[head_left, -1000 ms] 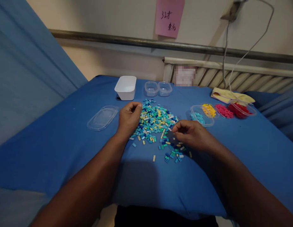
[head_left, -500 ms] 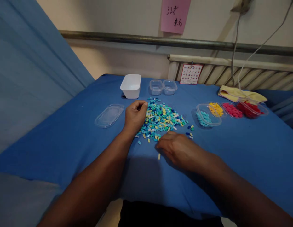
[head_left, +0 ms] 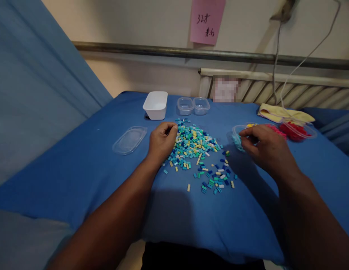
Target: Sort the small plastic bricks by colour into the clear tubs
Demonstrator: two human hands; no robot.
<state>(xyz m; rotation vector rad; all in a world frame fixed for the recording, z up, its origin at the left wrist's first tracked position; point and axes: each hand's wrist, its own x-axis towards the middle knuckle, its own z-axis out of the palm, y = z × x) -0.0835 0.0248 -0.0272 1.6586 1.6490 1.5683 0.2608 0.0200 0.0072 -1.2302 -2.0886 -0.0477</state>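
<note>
- While reaching over the clear tub (head_left: 234, 128) of light-blue bricks (head_left: 236, 141) at right with the right hand (head_left: 268, 146), keeps the left hand (head_left: 161, 141) at the left edge of the mixed pile (head_left: 193, 140).
- Now has the right hand off the near scatter of loose bricks (head_left: 211, 182) and out at the tub.
- Leaves that scatter uncovered as a result: dark blue, teal, green, cream, white, spread near and right of the pile.
- Right grip: fingers curled in, partly blocking the tub. Can't tell whether closed or holding a brick.
- Left grip: fingers curled, thumb up by forefinger. Can't tell whether touching or pinching anything.
- Farther right, past the tub: yellow bricks (head_left: 251, 125), pink bricks (head_left: 276, 131), red bricks (head_left: 294, 132).
- Far side: white box (head_left: 157, 114), beside two clear containers (head_left: 185, 111).
- Left: clear lid (head_left: 131, 140), flat, apart from the pile.
</note>
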